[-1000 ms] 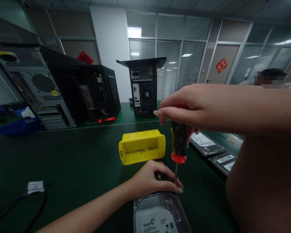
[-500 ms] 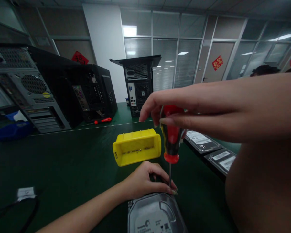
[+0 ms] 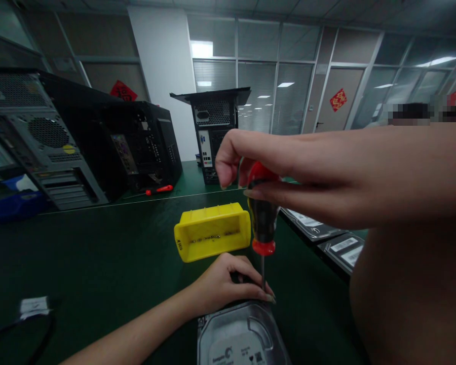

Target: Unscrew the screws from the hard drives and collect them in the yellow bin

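Observation:
My right hand [image 3: 289, 177] is closed around the red and black handle of a screwdriver [image 3: 263, 218], which stands upright with its shaft pointing down. At the lower end of that shaft, my left hand [image 3: 231, 284] is pinched, thumb and fingertips together beside the tip. What lies between these fingertips is hidden. Just below the left hand, a silver hard drive [image 3: 239, 334] rests label up at the bottom edge of the view, its far edge partly covered by the hand.
A yellow bin [image 3: 213, 233] with small screws lies beyond my hands. More hard drives [image 3: 344, 248] sit at the right. Open computer cases [image 3: 68, 142] and a black tower [image 3: 215, 137] stand behind, near a red-handled tool [image 3: 159, 190]. A cable [image 3: 34, 306] lies left.
The screwdriver handle has turned, showing more black, and the right hand's fingers have curled differently around it. The left hand still pinches at the tip. The whole view has shifted slightly.

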Available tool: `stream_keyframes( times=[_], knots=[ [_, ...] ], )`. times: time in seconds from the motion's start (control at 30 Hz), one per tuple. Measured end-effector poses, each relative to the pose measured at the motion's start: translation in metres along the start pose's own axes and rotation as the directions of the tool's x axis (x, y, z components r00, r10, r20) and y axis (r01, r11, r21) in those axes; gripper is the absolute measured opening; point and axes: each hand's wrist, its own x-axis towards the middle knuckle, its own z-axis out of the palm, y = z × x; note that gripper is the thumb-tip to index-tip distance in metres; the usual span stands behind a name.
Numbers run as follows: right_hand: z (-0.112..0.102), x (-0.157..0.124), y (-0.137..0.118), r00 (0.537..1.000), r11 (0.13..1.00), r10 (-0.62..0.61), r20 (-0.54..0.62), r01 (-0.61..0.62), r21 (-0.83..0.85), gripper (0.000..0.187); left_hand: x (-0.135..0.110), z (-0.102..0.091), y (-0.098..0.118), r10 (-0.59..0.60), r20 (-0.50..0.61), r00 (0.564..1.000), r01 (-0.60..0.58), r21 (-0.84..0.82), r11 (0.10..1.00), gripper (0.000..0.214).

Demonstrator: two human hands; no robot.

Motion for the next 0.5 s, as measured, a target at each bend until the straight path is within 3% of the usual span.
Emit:
stream_keyframes(
  times=[0.1,0.4,0.5],
  knots=[
    [0.0,0.003,-0.001,0.992,0.99,0.006,0.129,0.012,-0.138,0.028,0.0,0.0,0.002,-0.005,-0.004,1.0,0.005,-0.029,1.0,0.011],
    [0.004,0.019,0.005,0.988,0.986,0.03,0.152,-0.005,-0.164,0.019,0.001,0.0,0.003,-0.036,-0.015,0.999,0.035,-0.019,0.999,0.01],
    [-0.001,0.017,0.008,0.982,0.989,-0.033,0.185,0.059,-0.136,0.024,0.002,0.001,0.002,-0.04,-0.037,0.999,0.041,0.018,0.999,0.009]
  ],
)
